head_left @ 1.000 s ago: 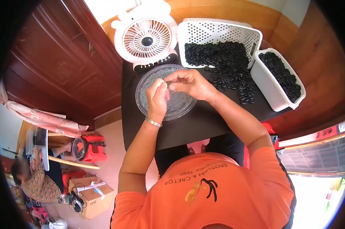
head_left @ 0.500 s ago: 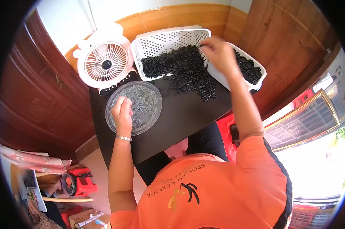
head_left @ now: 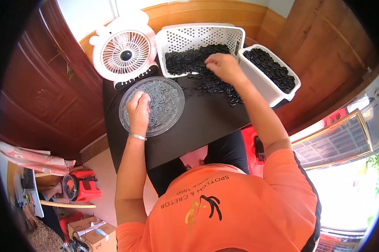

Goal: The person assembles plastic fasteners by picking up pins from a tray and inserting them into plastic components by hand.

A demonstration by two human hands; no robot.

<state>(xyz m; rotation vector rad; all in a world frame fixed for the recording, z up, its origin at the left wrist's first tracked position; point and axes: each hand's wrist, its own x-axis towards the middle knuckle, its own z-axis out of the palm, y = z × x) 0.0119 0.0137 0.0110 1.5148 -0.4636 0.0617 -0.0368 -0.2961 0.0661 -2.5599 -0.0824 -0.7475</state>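
My left hand (head_left: 139, 110) is closed over a round clear plastic tray (head_left: 179, 115); whatever its curled fingers hold is hidden. Small translucent slivers (head_left: 166, 94) lie scattered in that tray. At the front of a white perforated basket (head_left: 198, 37), my right hand (head_left: 224, 67) has its fingers pinched together above a heap of small black ring-shaped pieces (head_left: 216, 86). The heap spills from the basket onto the dark table. I cannot make out any piece between the right fingertips.
A white tub (head_left: 263, 84) full of similar black pieces stands right of the basket. The pink-and-white fan (head_left: 126, 55) is at the back left, behind the tray. The dark table (head_left: 168, 147) has a curved left edge. A cardboard box (head_left: 99, 237) sits on the floor, lower left.
My right hand has moved left from the near rim of the white tub to the black heap by the basket. My left hand stays closed over the tray. The whole view has shifted slightly.
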